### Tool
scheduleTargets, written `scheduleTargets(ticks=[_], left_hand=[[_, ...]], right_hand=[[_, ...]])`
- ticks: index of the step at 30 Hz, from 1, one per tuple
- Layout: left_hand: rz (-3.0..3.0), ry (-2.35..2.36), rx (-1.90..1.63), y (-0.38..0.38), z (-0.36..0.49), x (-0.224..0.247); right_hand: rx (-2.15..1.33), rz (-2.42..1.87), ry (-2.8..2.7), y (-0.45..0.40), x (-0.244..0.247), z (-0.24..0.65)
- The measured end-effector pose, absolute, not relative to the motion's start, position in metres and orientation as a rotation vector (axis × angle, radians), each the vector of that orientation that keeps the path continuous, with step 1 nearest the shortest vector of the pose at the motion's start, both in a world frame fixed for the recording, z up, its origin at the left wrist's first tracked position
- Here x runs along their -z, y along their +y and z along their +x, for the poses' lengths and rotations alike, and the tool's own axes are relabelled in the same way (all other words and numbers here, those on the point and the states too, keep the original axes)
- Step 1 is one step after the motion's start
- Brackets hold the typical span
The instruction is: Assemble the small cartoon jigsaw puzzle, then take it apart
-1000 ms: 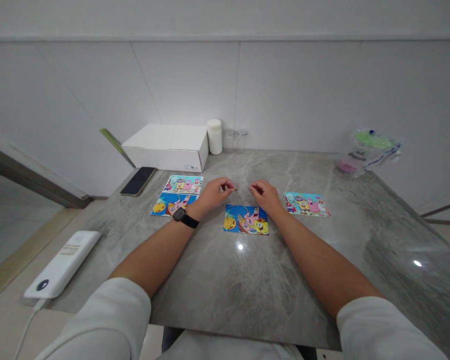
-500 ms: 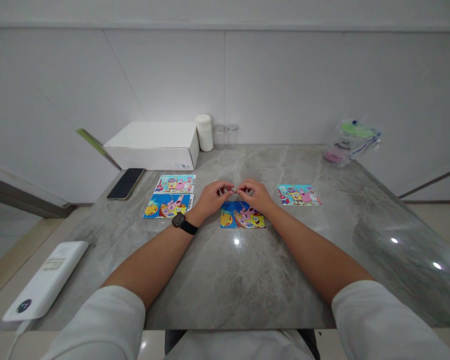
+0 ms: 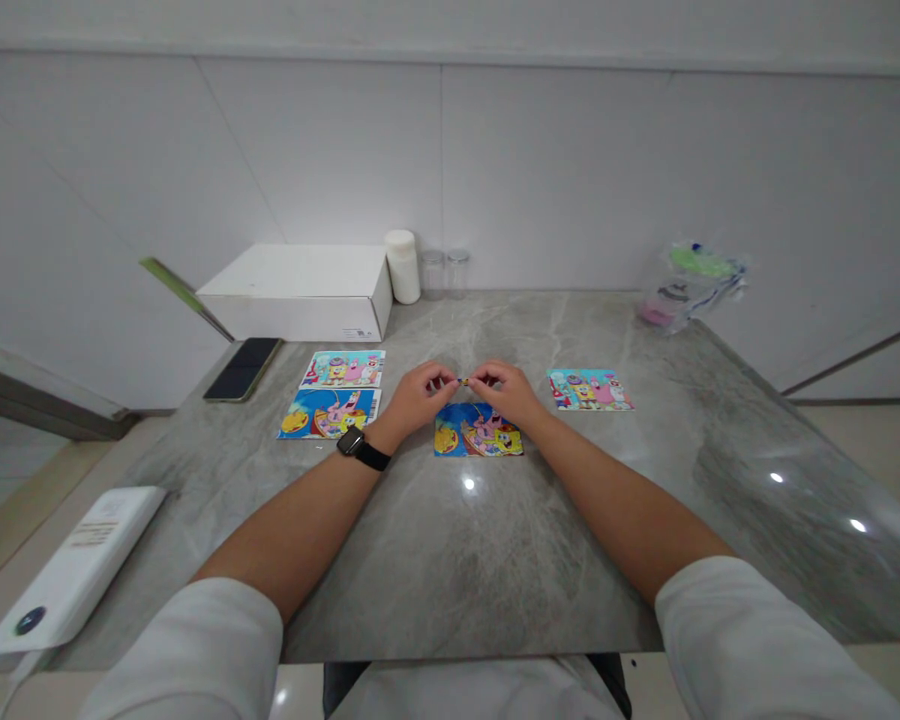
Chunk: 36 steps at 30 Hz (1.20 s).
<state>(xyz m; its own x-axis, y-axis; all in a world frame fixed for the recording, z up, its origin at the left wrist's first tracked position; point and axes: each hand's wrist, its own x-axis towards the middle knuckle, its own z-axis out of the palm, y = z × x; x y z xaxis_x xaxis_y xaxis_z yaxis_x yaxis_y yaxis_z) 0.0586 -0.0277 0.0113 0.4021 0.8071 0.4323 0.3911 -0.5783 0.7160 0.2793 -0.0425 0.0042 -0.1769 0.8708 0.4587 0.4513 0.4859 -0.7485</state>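
Note:
My left hand and my right hand meet at the middle of the table, fingertips close together. Between them is a small, dark, multicoloured piece, pinched by both hands and too small to identify. Just below the fingers lies a blue cartoon picture with pink and yellow figures; my right hand partly covers its upper right edge. Left of my hands are a matching blue cartoon picture and, directly above it, a light-blue cartoon picture. Another light-blue cartoon picture lies flat to the right.
At the back left stand a white box, a white bottle and two clear glasses. A phone and a white power bank with a cable lie on the left. A plastic bag sits at the back right corner.
The view has shifted slightly, so everything appears a little further left. Both hands keep their pinch on the small piece, which shows a bit more between the fingertips.

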Motion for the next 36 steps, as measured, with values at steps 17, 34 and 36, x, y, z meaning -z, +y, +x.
scheduleTargets(ticks=[17,34,36], left_hand=[[2.155,1.021,-1.008,-0.0269,0.0577,-0.0096],[2.059,0.997,-0.919,-0.0254,0.0542,-0.0096],[2.064,0.992,-0.908,-0.0257,0.0546,-0.0094]], right_hand=[[-0.576,-1.071,-1.847,-0.0421,-0.0023,0.2791],[-0.631,-1.085,-1.959,-0.0408,0.001,0.2809],[-0.648,-1.055,-1.976,-0.0411,0.0015,0.2801]])
